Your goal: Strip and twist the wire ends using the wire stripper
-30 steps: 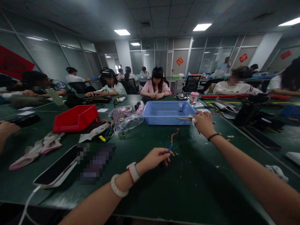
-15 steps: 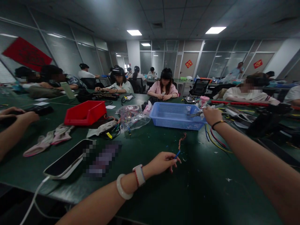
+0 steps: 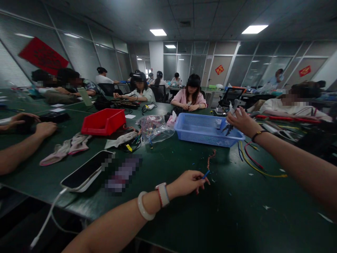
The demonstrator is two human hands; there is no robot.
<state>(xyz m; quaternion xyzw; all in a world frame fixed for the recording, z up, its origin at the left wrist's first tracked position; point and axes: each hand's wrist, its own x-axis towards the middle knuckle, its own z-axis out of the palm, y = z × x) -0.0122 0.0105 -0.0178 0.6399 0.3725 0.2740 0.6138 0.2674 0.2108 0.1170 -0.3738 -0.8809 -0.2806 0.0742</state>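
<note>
My left hand (image 3: 190,182) rests on the green table (image 3: 216,211) and pinches a short blue wire (image 3: 206,173) whose stripped copper strands (image 3: 210,159) stick up and away. My right hand (image 3: 240,121) is stretched out and lifted over the right corner of a blue basket (image 3: 202,133). It holds a small plier-like tool (image 3: 228,125) with pale handles, tips pointing down. Loose red, blue and yellow wires (image 3: 252,161) lie on the table below that wrist.
A red bin (image 3: 104,121), a clear bag of coloured wires (image 3: 152,128), gloves (image 3: 65,147) and a phone (image 3: 84,172) on a white cable lie to the left. Another person's arms (image 3: 26,140) rest at far left. Several people sit at the tables behind.
My right hand has risen from the table beside the basket, lifting the tool above the basket's corner and uncovering the loose wires. The view has swung right; my left hand stays put.
</note>
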